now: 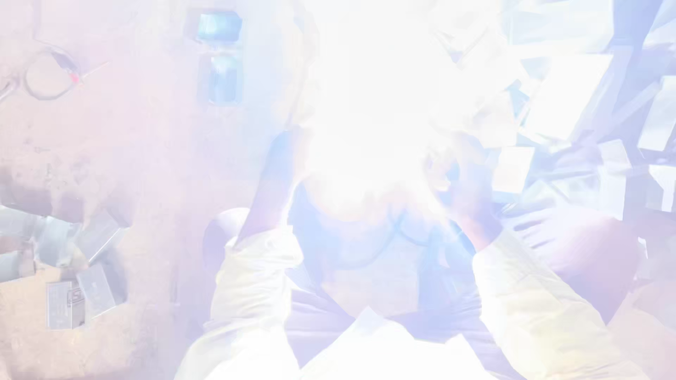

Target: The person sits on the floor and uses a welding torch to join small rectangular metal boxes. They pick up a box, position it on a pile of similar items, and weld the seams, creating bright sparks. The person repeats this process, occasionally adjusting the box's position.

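A very bright white glare [380, 105] washes out the middle of the view. Both my forearms, in pale sleeves, reach up into it. My left hand [273, 184] shows only as a dim bluish shape at the glare's left edge. At the right edge of the glare, my right hand [466, 191] appears with curled fingers. What either hand holds or touches is hidden by the light. Between my arms lies a rounded dark-outlined shape [366, 246], too washed out to name.
Several flat pale metal pieces [570, 98] are heaped at the right. A few small metal blocks [70, 295] lie at the lower left on the brownish floor. A wire loop [49, 74] sits at top left, a blue boxy object [218, 28] at top centre.
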